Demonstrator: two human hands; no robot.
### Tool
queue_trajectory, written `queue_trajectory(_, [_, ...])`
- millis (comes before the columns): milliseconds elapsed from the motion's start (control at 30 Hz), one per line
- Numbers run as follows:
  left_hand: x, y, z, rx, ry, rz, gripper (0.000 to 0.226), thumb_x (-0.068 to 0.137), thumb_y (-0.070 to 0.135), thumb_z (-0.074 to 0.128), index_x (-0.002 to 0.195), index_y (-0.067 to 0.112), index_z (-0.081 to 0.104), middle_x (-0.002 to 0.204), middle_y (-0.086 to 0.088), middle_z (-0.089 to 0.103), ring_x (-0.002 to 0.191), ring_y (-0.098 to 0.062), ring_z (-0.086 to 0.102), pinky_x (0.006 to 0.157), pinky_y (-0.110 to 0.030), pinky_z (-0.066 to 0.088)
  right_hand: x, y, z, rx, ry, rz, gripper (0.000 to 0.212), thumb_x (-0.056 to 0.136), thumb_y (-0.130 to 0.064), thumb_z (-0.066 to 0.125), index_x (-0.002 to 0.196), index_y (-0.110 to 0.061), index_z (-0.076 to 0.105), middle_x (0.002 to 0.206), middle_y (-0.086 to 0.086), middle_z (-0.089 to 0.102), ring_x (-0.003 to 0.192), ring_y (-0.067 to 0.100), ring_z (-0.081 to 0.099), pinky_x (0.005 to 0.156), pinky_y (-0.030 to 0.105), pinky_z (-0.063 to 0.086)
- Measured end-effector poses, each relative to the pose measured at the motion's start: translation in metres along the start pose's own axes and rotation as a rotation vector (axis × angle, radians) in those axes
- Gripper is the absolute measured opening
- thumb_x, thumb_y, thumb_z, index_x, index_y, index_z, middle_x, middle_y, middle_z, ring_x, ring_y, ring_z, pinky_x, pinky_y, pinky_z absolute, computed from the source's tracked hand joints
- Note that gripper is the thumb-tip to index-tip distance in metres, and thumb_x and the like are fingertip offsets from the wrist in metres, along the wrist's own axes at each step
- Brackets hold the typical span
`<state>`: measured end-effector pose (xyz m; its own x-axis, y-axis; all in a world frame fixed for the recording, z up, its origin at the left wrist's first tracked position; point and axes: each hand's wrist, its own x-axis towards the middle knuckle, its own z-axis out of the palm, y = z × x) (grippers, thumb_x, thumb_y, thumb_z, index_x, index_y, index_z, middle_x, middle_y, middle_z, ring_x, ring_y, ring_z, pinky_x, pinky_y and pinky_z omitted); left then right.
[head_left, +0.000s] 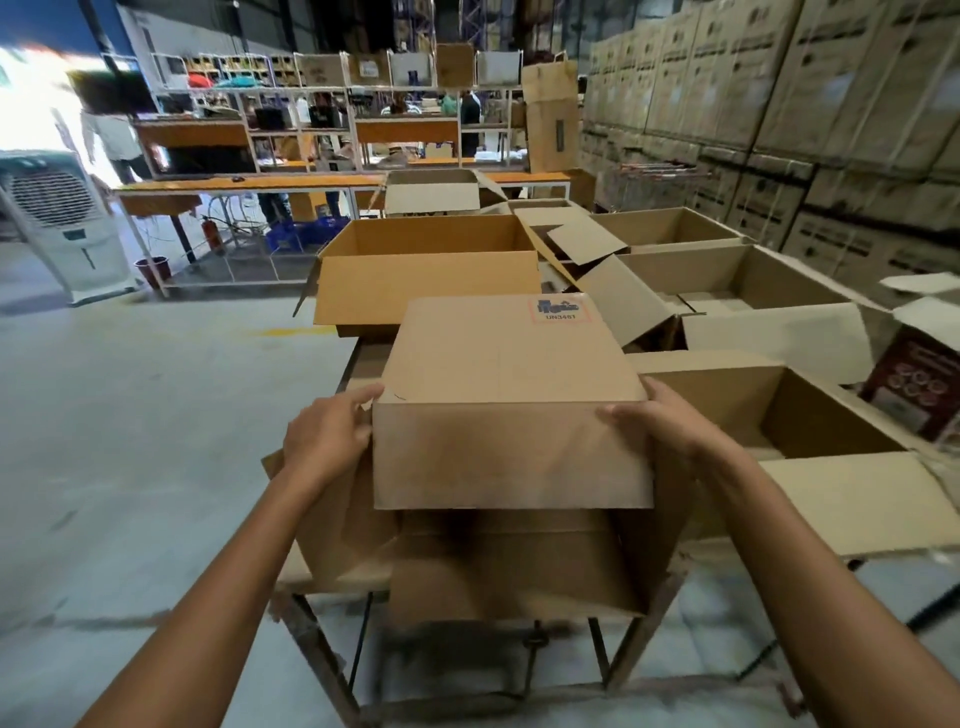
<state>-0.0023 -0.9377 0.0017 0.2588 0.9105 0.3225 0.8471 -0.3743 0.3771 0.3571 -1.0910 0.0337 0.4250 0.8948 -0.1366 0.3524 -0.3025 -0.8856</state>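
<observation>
The left hand (327, 436) curls its fingers round the near left corner of the box (509, 364), with fingertips on the top edge. The right hand (670, 421) grips the near right corner, fingers wrapped onto the front face. Both hands hold the box between them, top side shut and tilted slightly towards the camera. A red-edged label (558, 310) sits at its far right corner.

The box is just above a carton (519, 561) whose flaps stand open on a stand (322, 654). The box covers the carton's mouth, so its inside is hidden.

Just behind the box, an orange-brown crate (426, 260) lies open with its front flap hanging down towards the box, and only bare walls show inside. Just right of the right hand, a bin (810, 415) is open, with its floor in shadow. Behind it more open cases (727, 275) crowd together with loose flaps jutting between them. At the far right stands a dark red pack (914, 384). A wall of stacked cartons (779, 104) rises beyond, and a cooler (57, 218) stands well apart on the left.
</observation>
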Motion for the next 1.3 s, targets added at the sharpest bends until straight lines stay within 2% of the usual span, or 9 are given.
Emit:
queue_trajectory(133, [0.006, -0.01, -0.033, -0.141, -0.044, 0.049, 0.031, 0.096, 0.03, 0.064, 0.124, 0.044, 0.066, 0.105, 0.008, 0.073, 0.091, -0.013, 0.064, 0.077, -0.04, 0.057, -0.034, -0.008, -0.015, 0.238, -0.028, 0.001, 0.023, 0.09, -0.046, 0.063, 0.108, -0.032, 0.066, 0.115, 0.005, 0.07, 0.102, 0.02, 0.065, 0.076, 0.033, 0.048])
queue_trajectory(300, [0.038, -0.018, -0.119, -0.338, -0.06, 0.17, 0.026, 0.087, 0.018, 0.075, 0.106, 0.036, 0.074, 0.073, 0.008, 0.074, 0.071, -0.008, 0.068, 0.074, -0.037, 0.057, -0.059, -0.046, -0.033, 0.575, 0.035, -0.084, 0.066, 0.08, -0.075, 0.055, 0.125, -0.029, 0.069, 0.112, 0.007, 0.075, 0.101, 0.029, 0.072, 0.075, 0.038, 0.059])
queue_trajectory(467, [0.068, -0.013, -0.172, -0.423, 0.01, 0.255, 0.021, 0.088, 0.007, 0.071, 0.099, 0.025, 0.078, 0.082, 0.006, 0.076, 0.079, -0.009, 0.07, 0.072, -0.024, 0.05, -0.063, -0.104, -0.04, 0.637, 0.035, -0.189, 0.076, 0.083, -0.072, 0.054, 0.14, -0.022, 0.054, 0.129, 0.015, 0.065, 0.114, 0.033, 0.065, 0.087, 0.044, 0.057])
queue_trajectory(533, [0.08, -0.011, -0.182, -0.36, 0.034, 0.276, 0.018, 0.089, 0.009, 0.07, 0.095, 0.023, 0.079, 0.087, 0.009, 0.074, 0.083, -0.007, 0.068, 0.074, -0.026, 0.052, -0.061, -0.129, -0.041, 0.415, 0.124, -0.264, 0.067, 0.089, -0.064, 0.052, 0.144, -0.026, 0.048, 0.134, 0.009, 0.059, 0.122, 0.029, 0.057, 0.101, 0.049, 0.048])
queue_trajectory(633, [0.093, -0.009, -0.18, -0.181, 0.013, 0.28, 0.015, 0.093, 0.009, 0.066, 0.094, 0.018, 0.078, 0.087, 0.003, 0.074, 0.081, -0.01, 0.067, 0.079, -0.034, 0.055, -0.05, -0.162, -0.037, 0.135, 0.254, -0.304, 0.044, 0.098, -0.039, 0.058, 0.136, -0.017, 0.053, 0.109, 0.003, 0.063, 0.099, 0.016, 0.061, 0.083, 0.037, 0.053])
queue_trajectory(767, [0.1, -0.002, -0.159, -0.124, 0.054, 0.192, 0.022, 0.095, 0.006, 0.057, 0.098, 0.021, 0.072, 0.094, 0.0, 0.07, 0.089, -0.018, 0.065, 0.074, -0.028, 0.048, -0.025, -0.19, -0.031, -0.166, 0.452, -0.282, 0.039, 0.096, -0.024, 0.062, 0.132, -0.008, 0.06, 0.121, 0.013, 0.067, 0.104, 0.026, 0.065, 0.094, 0.048, 0.054])
queue_trajectory(1000, [0.113, 0.006, -0.13, -0.427, 0.067, 0.158, 0.016, 0.092, 0.022, 0.068, 0.106, 0.031, 0.07, 0.106, 0.007, 0.07, 0.099, -0.012, 0.063, 0.087, -0.036, 0.053, -0.015, -0.204, -0.022, -0.716, 0.836, -0.444, 0.035, 0.094, -0.024, 0.062, 0.128, -0.016, 0.058, 0.101, 0.011, 0.072, 0.085, 0.029, 0.064, 0.071, 0.037, 0.05])
queue_trajectory(1133, [0.126, 0.002, -0.118, -0.589, 0.077, 0.108, 0.039, 0.087, 0.053, 0.066, 0.117, 0.027, 0.066, 0.113, 0.006, 0.071, 0.105, -0.017, 0.066, 0.094, -0.045, 0.054, -0.005, -0.2, -0.016, -0.864, 0.742, -0.65, 0.027, 0.094, -0.035, 0.06, 0.117, -0.022, 0.064, 0.111, 0.003, 0.069, 0.091, 0.023, 0.066, 0.072, 0.036, 0.056])
queue_trajectory(1300, [0.153, 0.009, -0.103, -0.521, 0.104, 0.032, 0.065, 0.084, 0.072, 0.056, 0.13, 0.026, 0.057, 0.126, 0.001, 0.068, 0.118, -0.026, 0.062, 0.102, -0.05, 0.048, 0.015, -0.2, -0.024, -1.174, 0.571, -0.425, 0.056, 0.095, -0.036, 0.059, 0.146, -0.028, 0.037, 0.131, 0.009, 0.058, 0.106, 0.028, 0.065, 0.077, 0.042, 0.057])
